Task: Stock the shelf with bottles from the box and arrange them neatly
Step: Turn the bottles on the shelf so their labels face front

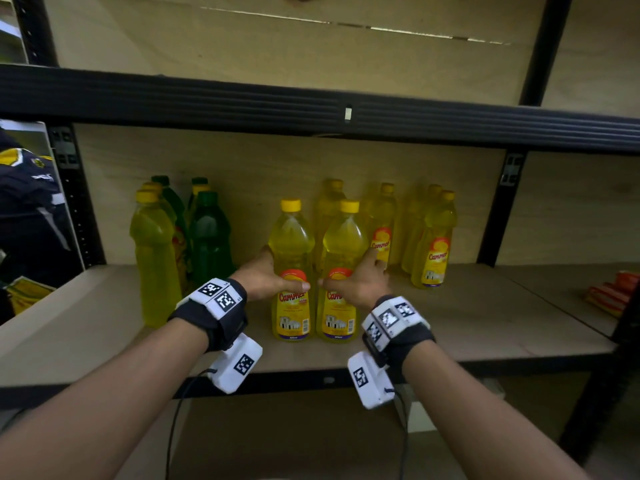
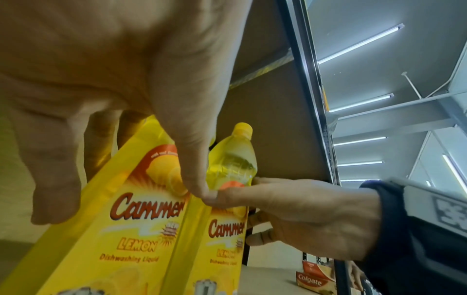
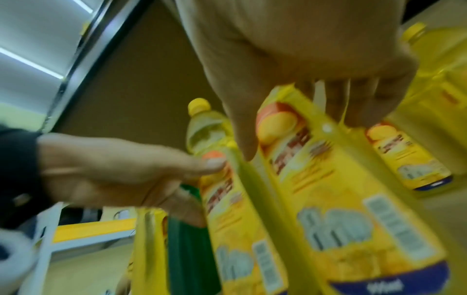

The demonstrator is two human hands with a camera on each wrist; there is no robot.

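Gripping two yellow bottles side by side on the wooden shelf (image 1: 485, 317). Left hand (image 1: 266, 275) wraps the left front bottle (image 1: 292, 271), thumb across the label front and fingers round its far side. Right hand (image 1: 356, 284) holds the right front bottle (image 1: 343, 268) the same way, forefinger stretched up its right flank. The two thumb tips nearly meet between the labels; the bottles stand upright, touching or almost so.

Labels: red script "Cammer" on both; the left wrist view adds "LEMON" and "Dishwashing Liquid", with an orange arc and lemon picture above. A barcode sits at lower right of each label; the purple band at the base is too blurred to read. Yellow screw caps.

Behind and right: more yellow bottles (image 1: 433, 244) with the same Cammer label, in rows toward the back panel. Left: a group of green and yellow-green bottles (image 1: 207, 233), the nearest one (image 1: 152, 258) showing no label from this side. Far right of the shelf: red-orange packs (image 1: 609, 296); the left wrist view shows one carton (image 2: 316, 279) marked "Colgate".

Edges and room: the held pair stands near the front edge, ahead of the back rows. Bare board lies between the pair and the green group, and a wider stretch between the right-hand rows and the red-orange packs. The black beam (image 1: 311, 105) of the shelf above runs well over the caps.
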